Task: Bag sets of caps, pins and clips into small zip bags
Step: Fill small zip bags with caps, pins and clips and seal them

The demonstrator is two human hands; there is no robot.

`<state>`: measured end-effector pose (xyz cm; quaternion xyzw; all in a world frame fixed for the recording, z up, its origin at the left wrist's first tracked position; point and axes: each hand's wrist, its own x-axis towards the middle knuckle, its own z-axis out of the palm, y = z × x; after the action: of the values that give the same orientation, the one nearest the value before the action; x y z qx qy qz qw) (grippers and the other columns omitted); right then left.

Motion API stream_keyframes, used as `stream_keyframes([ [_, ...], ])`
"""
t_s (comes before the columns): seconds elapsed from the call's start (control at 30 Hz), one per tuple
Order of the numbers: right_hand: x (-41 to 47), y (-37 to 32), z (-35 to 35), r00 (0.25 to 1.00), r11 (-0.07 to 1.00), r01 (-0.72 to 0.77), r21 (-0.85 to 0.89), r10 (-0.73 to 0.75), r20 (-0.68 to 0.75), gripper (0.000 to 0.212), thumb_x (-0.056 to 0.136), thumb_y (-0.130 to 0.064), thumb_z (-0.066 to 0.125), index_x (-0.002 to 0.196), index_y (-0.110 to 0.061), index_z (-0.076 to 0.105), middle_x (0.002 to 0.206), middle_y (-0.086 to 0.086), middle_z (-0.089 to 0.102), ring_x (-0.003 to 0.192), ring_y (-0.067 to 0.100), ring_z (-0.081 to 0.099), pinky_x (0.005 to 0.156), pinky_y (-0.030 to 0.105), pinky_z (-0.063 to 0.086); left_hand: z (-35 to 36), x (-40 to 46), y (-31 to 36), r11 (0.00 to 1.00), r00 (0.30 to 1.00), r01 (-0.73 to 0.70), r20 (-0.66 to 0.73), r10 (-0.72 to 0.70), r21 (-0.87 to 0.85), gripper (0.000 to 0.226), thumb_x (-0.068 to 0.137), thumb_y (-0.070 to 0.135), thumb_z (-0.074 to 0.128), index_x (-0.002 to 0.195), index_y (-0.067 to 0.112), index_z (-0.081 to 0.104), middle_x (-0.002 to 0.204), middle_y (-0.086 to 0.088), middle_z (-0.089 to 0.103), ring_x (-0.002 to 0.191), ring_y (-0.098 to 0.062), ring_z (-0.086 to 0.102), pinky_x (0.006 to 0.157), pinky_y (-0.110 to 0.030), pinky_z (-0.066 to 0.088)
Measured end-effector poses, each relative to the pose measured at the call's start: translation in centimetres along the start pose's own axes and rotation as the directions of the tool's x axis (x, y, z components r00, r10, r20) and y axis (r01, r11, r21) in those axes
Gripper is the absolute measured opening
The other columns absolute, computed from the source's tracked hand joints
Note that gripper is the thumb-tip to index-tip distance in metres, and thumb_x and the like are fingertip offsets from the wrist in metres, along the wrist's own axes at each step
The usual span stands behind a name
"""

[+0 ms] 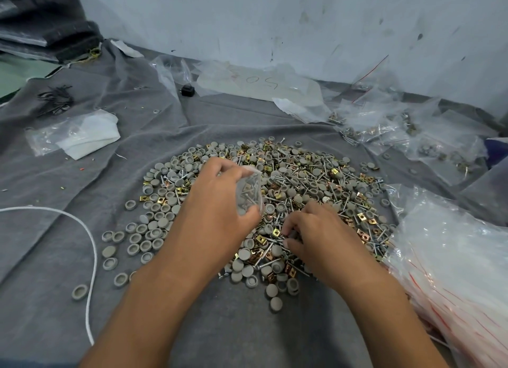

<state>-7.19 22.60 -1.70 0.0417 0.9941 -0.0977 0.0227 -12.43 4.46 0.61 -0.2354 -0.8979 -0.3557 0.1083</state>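
We see our left hand (217,200) gripping a small clear zip bag (249,194) holding pins and caps, above a heap of grey caps, pins and brass clips (302,180) on grey cloth (220,326). Our right hand (316,235) pinches into the heap.

grey caps (244,253), silver pins (299,179), gold clips (162,200), clear bag (248,193), dark grey cloth (220,326), white cord (93,246), clear bags with red strips (461,279), white tissue (90,135), pale scuffed wall (275,18)
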Motion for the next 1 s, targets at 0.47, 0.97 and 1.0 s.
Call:
stream_keyframes([
  [0.47, -0.3, -0.2, 0.8, 0.999, 0.984, -0.022, -0.178, 0.016, -0.033, 0.018, 0.101, -0.029, 0.058, 0.118, -0.030, 0.062, 0.117, -0.004, 0.050, 0.116, 0.020, 0.041, 0.077, 0.029, 0.037, -0.1, -0.1, 0.1, 1.000, 1.000, 0.004, -0.001, -0.004, -0.014, 0.050, 0.082, 0.034, 0.073, 0.129, 0.028, 0.058, 0.108, 0.021, 0.039, 0.105, 0.022, 0.035, 0.076, 0.009, 0.029],
  [0.97, 0.0, -3.6, -1.7, 0.703, 0.828, 0.492, 0.269, -0.195, -0.684, 0.015, 0.100, -0.022, 0.060, 0.107, -0.013, 0.070, 0.103, -0.004, 0.062, 0.091, 0.001, 0.055, 0.080, 0.013, 0.046, -0.4, 0.0, 0.1, 1.000, 1.000, 0.012, 0.019, -0.012, -0.009, 0.053, 0.080, 0.036, 0.075, 0.130, 0.035, 0.056, 0.104, 0.022, 0.039, 0.098, 0.021, 0.038, 0.080, 0.010, 0.026],
  [1.0, 0.0, -3.7, -1.5, 0.700, 0.833, 0.496, 0.247, -0.215, -0.681, 0.016, 0.098, -0.020, 0.063, 0.109, -0.012, 0.070, 0.104, -0.002, 0.063, 0.093, 0.007, 0.058, 0.081, 0.018, 0.049, -0.3, 0.0, 0.2, 1.000, 1.000, -0.001, 0.028, 0.002, -0.005, 0.049, 0.081, 0.037, 0.074, 0.127, 0.034, 0.057, 0.105, 0.022, 0.039, 0.098, 0.020, 0.039, 0.081, 0.008, 0.027],
])
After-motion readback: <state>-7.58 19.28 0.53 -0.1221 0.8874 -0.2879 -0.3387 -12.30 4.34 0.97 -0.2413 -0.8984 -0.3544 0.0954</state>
